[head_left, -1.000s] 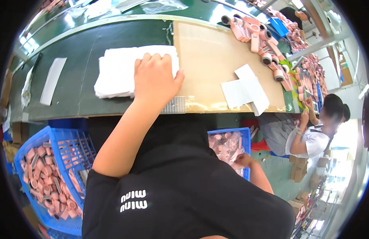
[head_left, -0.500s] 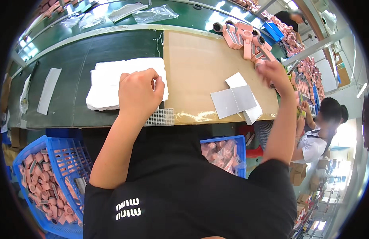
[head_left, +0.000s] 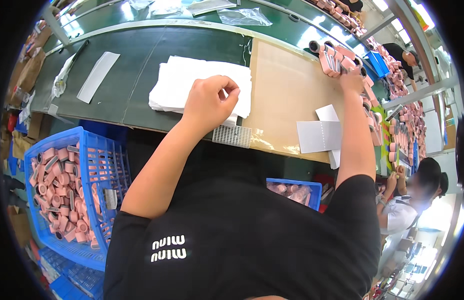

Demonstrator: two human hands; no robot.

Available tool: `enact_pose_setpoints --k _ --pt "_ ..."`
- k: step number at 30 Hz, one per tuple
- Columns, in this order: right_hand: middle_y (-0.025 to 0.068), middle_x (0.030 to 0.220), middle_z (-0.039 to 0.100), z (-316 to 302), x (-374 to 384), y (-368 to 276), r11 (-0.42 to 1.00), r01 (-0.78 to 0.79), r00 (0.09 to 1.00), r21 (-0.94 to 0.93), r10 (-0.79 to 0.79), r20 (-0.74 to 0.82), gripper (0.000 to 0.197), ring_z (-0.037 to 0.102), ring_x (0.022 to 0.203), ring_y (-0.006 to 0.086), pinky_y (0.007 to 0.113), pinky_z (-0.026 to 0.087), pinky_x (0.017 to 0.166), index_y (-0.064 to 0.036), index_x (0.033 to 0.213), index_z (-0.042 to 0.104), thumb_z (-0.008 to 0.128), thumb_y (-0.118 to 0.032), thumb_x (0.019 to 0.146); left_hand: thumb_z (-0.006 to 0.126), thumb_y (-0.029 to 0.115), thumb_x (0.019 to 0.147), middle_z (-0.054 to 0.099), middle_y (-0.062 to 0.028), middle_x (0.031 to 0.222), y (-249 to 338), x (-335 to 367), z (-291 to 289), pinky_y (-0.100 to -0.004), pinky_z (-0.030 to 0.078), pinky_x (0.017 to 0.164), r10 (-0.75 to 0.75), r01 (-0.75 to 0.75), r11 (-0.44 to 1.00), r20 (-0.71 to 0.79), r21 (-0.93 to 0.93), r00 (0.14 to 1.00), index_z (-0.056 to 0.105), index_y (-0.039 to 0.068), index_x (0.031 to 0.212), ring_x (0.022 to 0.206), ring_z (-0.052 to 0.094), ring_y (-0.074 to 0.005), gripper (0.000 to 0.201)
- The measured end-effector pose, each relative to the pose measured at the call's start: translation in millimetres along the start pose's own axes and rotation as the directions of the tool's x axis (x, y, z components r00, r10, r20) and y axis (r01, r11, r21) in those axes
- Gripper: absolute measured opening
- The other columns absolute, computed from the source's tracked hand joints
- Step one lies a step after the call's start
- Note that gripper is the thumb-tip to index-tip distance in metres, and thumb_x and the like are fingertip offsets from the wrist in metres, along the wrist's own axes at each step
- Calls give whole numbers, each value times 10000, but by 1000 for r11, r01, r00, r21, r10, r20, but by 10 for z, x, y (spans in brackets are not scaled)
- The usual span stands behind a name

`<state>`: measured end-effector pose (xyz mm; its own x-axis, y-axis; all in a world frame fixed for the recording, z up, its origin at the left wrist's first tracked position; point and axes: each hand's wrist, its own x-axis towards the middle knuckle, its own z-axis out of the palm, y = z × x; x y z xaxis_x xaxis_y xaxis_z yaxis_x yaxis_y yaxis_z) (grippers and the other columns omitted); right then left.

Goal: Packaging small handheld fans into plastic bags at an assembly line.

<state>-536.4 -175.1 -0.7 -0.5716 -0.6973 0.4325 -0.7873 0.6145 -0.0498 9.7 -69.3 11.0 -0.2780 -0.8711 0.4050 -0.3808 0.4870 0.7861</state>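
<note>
My left hand (head_left: 210, 101) is over the right part of a stack of thin white sheets (head_left: 167, 80). Its thumb and index finger curl toward each other; the other fingers are folded out of sight, so anything in them is hidden. At the far right of the bench, my right hand (head_left: 353, 82) reaches to a pile of pink handheld devices (head_left: 328, 64) with grey strips and dark round ends. Its fingertips are among the devices and mostly covered, so a grip cannot be made out. Beside that forearm lies a creased grey card (head_left: 312, 136) on a white slip (head_left: 327, 113).
Tan cardboard (head_left: 282, 85) covers the bench's right part. A white mesh piece (head_left: 232, 136) lies at the front edge. A blue crate (head_left: 82, 260) of pink parts stands at lower left, a blue bin (head_left: 314, 195) under the bench. A co-worker (head_left: 399, 215) sits at right.
The view has shifted, so the bench appears farther right and higher. My right hand has moved in among the pink devices. My left hand keeps its curled shape over the white stack.
</note>
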Motion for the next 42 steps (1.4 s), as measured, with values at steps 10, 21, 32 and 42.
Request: enact_pose_setpoints --k 10,21,32,42 --pt "165 979 783 -1519 -1646 -464 444 -274 905 853 -183 385 460 753 674 227 321 584 555 -76 1377 608 654 -422 1078 759 219 932 772 -31 806 -63 -36 -5 -333 551 697 -150 149 988 -6 -29 989 795 78 924 713 700 -166 146" --pt "82 835 755 -1717 -2799 -1409 293 -508 585 810 -573 574 316 648 482 133 250 487 404 -20 1290 772 672 -220 1067 753 210 967 771 -40 830 -228 -45 131 -311 547 729 -252 225 923 -48 -314 967 799 40 991 745 696 -131 177" --pt "69 770 729 -1878 -2750 -1579 557 -359 509 749 -556 657 283 633 452 135 271 504 400 -36 1243 787 636 -194 1064 751 139 938 710 -8 889 169 -157 -24 -387 407 829 437 -409 879 -69 246 897 720 96 938 702 627 -214 53" --pt "149 857 687 -1576 -3004 -1460 -38 -899 294 437 -792 535 389 604 438 153 225 463 340 66 1301 576 541 -257 1088 749 62 889 688 -84 896 464 -543 168 -420 495 764 481 -443 868 -159 223 862 706 72 976 797 683 -302 97"
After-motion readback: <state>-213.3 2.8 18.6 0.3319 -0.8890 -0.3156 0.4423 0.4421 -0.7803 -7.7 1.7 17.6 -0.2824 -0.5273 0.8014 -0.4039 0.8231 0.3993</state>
